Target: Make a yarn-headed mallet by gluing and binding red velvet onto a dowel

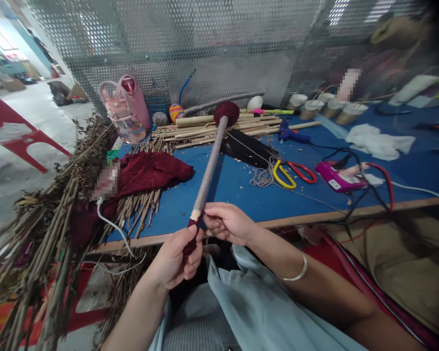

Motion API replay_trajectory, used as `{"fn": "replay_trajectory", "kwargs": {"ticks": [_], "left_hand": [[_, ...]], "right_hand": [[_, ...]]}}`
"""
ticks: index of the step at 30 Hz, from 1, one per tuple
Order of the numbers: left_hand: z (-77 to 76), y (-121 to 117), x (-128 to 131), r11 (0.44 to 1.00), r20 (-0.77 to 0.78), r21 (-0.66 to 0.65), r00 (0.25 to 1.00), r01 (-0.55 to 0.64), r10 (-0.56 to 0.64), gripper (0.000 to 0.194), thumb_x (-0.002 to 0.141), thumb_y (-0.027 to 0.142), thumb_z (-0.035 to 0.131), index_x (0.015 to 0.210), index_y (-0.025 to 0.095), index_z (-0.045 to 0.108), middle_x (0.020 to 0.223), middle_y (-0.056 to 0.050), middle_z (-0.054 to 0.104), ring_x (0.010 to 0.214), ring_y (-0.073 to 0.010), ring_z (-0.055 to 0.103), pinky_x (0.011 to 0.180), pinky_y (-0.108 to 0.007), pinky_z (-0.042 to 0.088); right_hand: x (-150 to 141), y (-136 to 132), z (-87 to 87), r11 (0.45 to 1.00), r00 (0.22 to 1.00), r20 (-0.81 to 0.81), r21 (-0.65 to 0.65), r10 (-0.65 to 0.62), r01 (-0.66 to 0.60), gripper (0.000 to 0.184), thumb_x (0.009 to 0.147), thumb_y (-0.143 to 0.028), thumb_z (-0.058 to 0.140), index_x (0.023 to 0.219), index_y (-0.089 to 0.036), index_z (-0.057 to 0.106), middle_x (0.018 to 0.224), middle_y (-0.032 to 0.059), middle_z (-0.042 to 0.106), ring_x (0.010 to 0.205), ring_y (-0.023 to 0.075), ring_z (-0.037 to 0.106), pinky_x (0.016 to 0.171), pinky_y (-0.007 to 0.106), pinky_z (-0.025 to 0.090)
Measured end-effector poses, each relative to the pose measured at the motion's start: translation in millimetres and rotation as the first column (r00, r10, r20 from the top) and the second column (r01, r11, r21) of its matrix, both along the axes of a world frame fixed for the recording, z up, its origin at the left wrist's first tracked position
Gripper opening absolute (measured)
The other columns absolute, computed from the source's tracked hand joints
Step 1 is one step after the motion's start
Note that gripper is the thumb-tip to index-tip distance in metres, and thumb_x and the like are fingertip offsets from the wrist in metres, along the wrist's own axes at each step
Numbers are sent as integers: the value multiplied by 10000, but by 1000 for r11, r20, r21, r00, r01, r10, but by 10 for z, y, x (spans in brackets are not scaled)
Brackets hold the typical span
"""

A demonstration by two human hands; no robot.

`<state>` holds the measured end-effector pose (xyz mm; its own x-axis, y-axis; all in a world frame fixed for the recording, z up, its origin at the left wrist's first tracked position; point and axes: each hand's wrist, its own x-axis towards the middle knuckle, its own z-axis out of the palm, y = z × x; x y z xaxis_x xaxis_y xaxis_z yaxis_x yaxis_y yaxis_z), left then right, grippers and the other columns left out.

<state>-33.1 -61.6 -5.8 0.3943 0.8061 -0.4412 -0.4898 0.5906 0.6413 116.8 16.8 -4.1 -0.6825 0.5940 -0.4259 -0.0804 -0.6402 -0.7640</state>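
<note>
A long stick wrapped in grey yarn [210, 170] slants away from me over the table. Its near end is covered in dark red, with a short pale bare band between the two colours. Around that red end my left hand [177, 256] is closed, thumb on top. My right hand [229, 222] is pinched close beside the pale band, its fingertips touching or nearly touching the stick; what they hold is too small to make out. A dark red ball [229, 113] shows at the stick's far end; whether it is attached I cannot tell.
On the blue table [237, 200] lie scissors [294, 175], a purple device [340, 175] with cables, a blue glue gun [292, 135], dark red cloth [149, 170] and several pale sticks [190, 131]. Dry stalks [58, 219] crowd the left edge. A perforated metal screen [168, 48] stands behind.
</note>
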Motion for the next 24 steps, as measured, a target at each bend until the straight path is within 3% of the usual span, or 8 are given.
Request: {"fn": "replay_trajectory", "kwargs": {"ticks": [3,6,11,14,18,20,22,24], "left_hand": [[52,-6,12,999,-111,29,994,-17,20,311,799,470,570,737,186,460,412,92,399,278,-24,257,275,-117,214],[37,-8,18,997,-266,77,964,-8,28,330,799,495,546,727,192,440,400,87,413,268,-36,286,279,-136,203],[13,-21,15,983,-588,162,808,86,27,304,866,486,429,801,190,463,431,76,447,289,-63,334,311,-169,233],[73,-32,15,961,-838,166,546,223,18,291,899,441,368,853,186,500,503,37,514,365,-109,459,384,-209,332],[153,-32,88,904,-981,111,-100,412,166,191,905,292,389,865,166,527,676,-76,629,585,-213,619,519,-276,381],[151,-34,155,908,-930,40,-317,417,187,183,910,252,373,899,159,530,721,-101,641,619,-245,635,518,-282,361],[126,-49,219,921,-908,39,-372,388,195,203,921,252,355,917,160,536,735,-100,638,608,-248,633,510,-278,348],[92,-78,257,929,-931,149,-270,338,247,203,906,317,420,924,162,551,720,-89,621,597,-245,622,519,-277,352]], "right_hand": [[72,-47,7,999,995,99,29,-17,14,114,761,-247,490,797,-153,543,464,-103,272,389,32,120,373,163,51],[97,-90,-4,987,983,180,159,-38,9,152,763,-240,469,818,-148,576,428,-111,243,376,42,108,369,188,59],[88,-109,-47,896,963,260,442,-77,-48,179,754,-190,448,804,-131,609,409,-93,307,387,55,219,408,209,158],[70,-99,-87,864,947,308,496,-86,-83,180,794,-248,464,746,-134,595,433,-82,325,415,61,243,434,221,178],[-24,-80,-111,828,925,357,553,-129,-98,423,827,-504,490,603,-146,509,458,-69,312,455,60,255,461,230,192],[-86,-74,-109,826,907,377,561,-187,-63,459,810,-548,499,589,-146,501,464,-69,302,460,59,244,462,231,186],[-128,-71,-104,834,896,379,551,-231,-18,428,799,-516,529,592,-142,513,474,-66,317,463,58,250,460,227,193],[-133,-65,-99,859,914,337,512,-226,23,364,793,-459,551,624,-137,543,486,-58,369,464,60,293,455,218,223]]}}
